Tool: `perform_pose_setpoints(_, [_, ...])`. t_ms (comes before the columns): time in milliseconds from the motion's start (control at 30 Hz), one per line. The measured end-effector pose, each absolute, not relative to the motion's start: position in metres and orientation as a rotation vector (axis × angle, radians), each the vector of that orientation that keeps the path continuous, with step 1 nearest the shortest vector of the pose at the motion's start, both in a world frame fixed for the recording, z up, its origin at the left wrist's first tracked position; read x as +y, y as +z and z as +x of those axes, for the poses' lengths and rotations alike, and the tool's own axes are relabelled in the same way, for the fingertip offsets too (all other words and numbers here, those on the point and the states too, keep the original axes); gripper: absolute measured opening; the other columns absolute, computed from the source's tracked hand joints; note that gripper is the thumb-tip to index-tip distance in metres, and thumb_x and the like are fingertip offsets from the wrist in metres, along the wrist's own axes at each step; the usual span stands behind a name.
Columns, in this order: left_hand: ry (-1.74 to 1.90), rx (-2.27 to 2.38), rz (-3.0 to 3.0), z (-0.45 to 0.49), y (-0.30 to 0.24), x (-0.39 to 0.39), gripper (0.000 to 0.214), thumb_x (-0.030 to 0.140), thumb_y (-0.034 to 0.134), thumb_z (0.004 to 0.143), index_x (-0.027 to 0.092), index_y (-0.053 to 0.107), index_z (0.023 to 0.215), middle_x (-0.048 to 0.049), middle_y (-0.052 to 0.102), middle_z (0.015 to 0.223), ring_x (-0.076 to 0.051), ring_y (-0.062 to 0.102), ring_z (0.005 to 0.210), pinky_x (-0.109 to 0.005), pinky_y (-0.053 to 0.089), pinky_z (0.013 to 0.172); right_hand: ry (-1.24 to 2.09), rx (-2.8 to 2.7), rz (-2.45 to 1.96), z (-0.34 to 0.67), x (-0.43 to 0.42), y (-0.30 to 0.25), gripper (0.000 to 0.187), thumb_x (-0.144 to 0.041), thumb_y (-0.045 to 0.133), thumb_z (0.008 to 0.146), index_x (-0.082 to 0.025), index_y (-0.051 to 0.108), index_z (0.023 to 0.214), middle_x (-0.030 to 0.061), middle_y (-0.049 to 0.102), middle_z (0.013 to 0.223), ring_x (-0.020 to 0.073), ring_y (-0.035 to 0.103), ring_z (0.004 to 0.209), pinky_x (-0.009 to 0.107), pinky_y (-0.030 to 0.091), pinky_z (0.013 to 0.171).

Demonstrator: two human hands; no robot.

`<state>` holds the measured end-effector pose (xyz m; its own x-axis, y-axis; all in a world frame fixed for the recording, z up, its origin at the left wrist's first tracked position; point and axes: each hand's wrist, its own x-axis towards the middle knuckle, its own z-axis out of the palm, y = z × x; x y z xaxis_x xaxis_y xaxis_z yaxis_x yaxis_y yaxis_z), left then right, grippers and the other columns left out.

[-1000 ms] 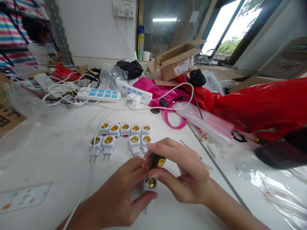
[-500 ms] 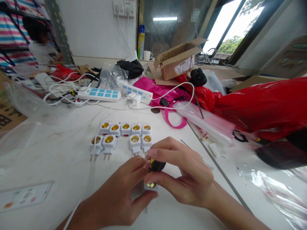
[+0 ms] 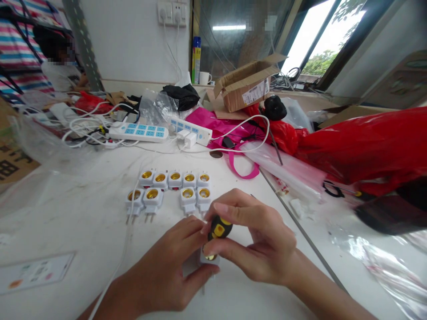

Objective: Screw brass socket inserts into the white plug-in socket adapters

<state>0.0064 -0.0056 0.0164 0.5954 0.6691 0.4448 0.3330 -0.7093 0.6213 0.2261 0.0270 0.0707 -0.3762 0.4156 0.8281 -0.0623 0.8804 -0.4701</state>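
My left hand (image 3: 170, 266) is closed around a white plug-in lamp socket (image 3: 202, 258), whose brass-coloured inside shows between the two hands. In my right hand (image 3: 258, 244) a black and yellow screwdriver handle (image 3: 220, 227) is held between thumb and fingers, right above that socket. The screwdriver's tip is hidden. Beyond the hands, several more white lamp sockets (image 3: 175, 177) with gold-coloured threads stand in two rows on the table, some with plug pins pointing towards me, like this socket (image 3: 152, 198).
White power strips (image 3: 138, 132) with tangled cables lie at the back. Behind them are a pink bag (image 3: 213, 122) and an open cardboard box (image 3: 247, 86). Red plastic (image 3: 363, 142) fills the right side. A white cable (image 3: 125, 249) crosses on the left. A person (image 3: 60, 62) is at the far left.
The screwdriver handle has turned in my right fingers, so its yellow patch now faces up. My left hand stays on the lamp socket.
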Motion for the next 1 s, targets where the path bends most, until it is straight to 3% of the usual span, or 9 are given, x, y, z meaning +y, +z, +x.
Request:
perform_pose_setpoints(133, [0.890, 0.809, 2.364, 0.005, 0.017, -0.005, 0.052, 0.021, 0.078, 0.097, 0.033, 0.054, 0.142, -0.0059, 0.067, 0.149, -0.027, 0.062, 0.143, -0.045, 0.051, 0.125, 0.608, -1.934, -0.270, 0.230, 0.023, 0.074, 0.060, 0.003, 0.065, 0.093, -0.013, 0.062, 0.151, 0.0238, 0.075, 0.135, 0.0337, 0.075, 0.126, 0.057, 0.066, 0.100])
perform_pose_setpoints(300, [0.929, 0.815, 2.360, 0.006, 0.015, -0.005, 0.045, 0.021, 0.078, 0.098, 0.030, 0.057, 0.137, -0.0078, 0.070, 0.144, -0.027, 0.067, 0.135, -0.042, 0.058, 0.117, 0.467, -1.864, -0.287, 0.226, 0.025, 0.068, 0.053, -0.005, 0.086, 0.091, -0.018, 0.067, 0.139, 0.0108, 0.079, 0.100, 0.0244, 0.073, 0.085, 0.039, 0.066, 0.070])
perform_pose_setpoints(433, [0.939, 0.764, 2.324, 0.009, 0.018, -0.003, 0.042, 0.019, 0.076, 0.098, 0.029, 0.059, 0.135, -0.0070, 0.074, 0.132, -0.026, 0.071, 0.126, -0.040, 0.060, 0.111, 0.394, -1.882, -0.304, 0.224, 0.026, 0.067, 0.055, -0.012, 0.092, 0.090, -0.021, 0.067, 0.138, 0.0050, 0.073, 0.092, 0.0193, 0.064, 0.075, 0.033, 0.060, 0.063])
perform_pose_setpoints(533, [0.892, 0.759, 2.290, 0.009, 0.017, -0.002, 0.039, 0.019, 0.074, 0.099, 0.027, 0.060, 0.135, -0.0085, 0.074, 0.131, -0.027, 0.070, 0.127, -0.043, 0.060, 0.113, 0.429, -1.944, -0.286, 0.225, 0.023, 0.072, 0.054, -0.016, 0.088, 0.095, -0.019, 0.067, 0.144, 0.0124, 0.074, 0.111, 0.0231, 0.073, 0.091, 0.035, 0.065, 0.069])
perform_pose_setpoints(633, [0.880, 0.778, 2.333, 0.007, 0.014, -0.003, 0.052, 0.021, 0.075, 0.099, 0.029, 0.055, 0.146, -0.0103, 0.068, 0.148, -0.030, 0.061, 0.144, -0.049, 0.053, 0.123, 0.559, -1.955, -0.249, 0.226, 0.020, 0.077, 0.054, -0.002, 0.067, 0.098, -0.015, 0.063, 0.150, 0.0220, 0.073, 0.135, 0.0317, 0.075, 0.119, 0.048, 0.070, 0.089])
perform_pose_setpoints(700, [0.906, 0.802, 2.373, 0.006, 0.012, -0.004, 0.058, 0.021, 0.078, 0.097, 0.031, 0.053, 0.148, -0.0100, 0.064, 0.156, -0.031, 0.057, 0.149, -0.050, 0.050, 0.126, 0.613, -1.932, -0.231, 0.226, 0.020, 0.077, 0.056, 0.006, 0.062, 0.095, -0.012, 0.064, 0.149, 0.0218, 0.077, 0.127, 0.0314, 0.077, 0.118, 0.049, 0.069, 0.093])
perform_pose_setpoints(867, [0.921, 0.813, 2.344, 0.007, 0.015, -0.005, 0.043, 0.020, 0.078, 0.097, 0.031, 0.058, 0.132, -0.0053, 0.074, 0.131, -0.025, 0.070, 0.125, -0.040, 0.059, 0.112, 0.492, -1.846, -0.275, 0.226, 0.027, 0.072, 0.053, 0.001, 0.091, 0.084, -0.014, 0.072, 0.131, 0.0109, 0.076, 0.098, 0.0207, 0.069, 0.082, 0.034, 0.062, 0.067])
perform_pose_setpoints(933, [0.922, 0.799, 2.330, 0.008, 0.017, -0.005, 0.043, 0.019, 0.078, 0.097, 0.032, 0.058, 0.132, -0.0041, 0.074, 0.130, -0.024, 0.071, 0.123, -0.038, 0.059, 0.111, 0.486, -1.875, -0.273, 0.227, 0.027, 0.073, 0.056, -0.003, 0.094, 0.084, -0.015, 0.070, 0.133, 0.0120, 0.075, 0.105, 0.0213, 0.070, 0.087, 0.035, 0.063, 0.070])
perform_pose_setpoints(1000, [0.930, 0.782, 2.337, 0.008, 0.017, -0.004, 0.045, 0.018, 0.077, 0.097, 0.033, 0.057, 0.134, -0.0037, 0.073, 0.132, -0.025, 0.070, 0.127, -0.039, 0.058, 0.112, 0.537, -1.933, -0.259, 0.228, 0.026, 0.076, 0.054, -0.003, 0.087, 0.089, -0.015, 0.067, 0.138, 0.0169, 0.074, 0.120, 0.0274, 0.074, 0.106, 0.045, 0.066, 0.086])
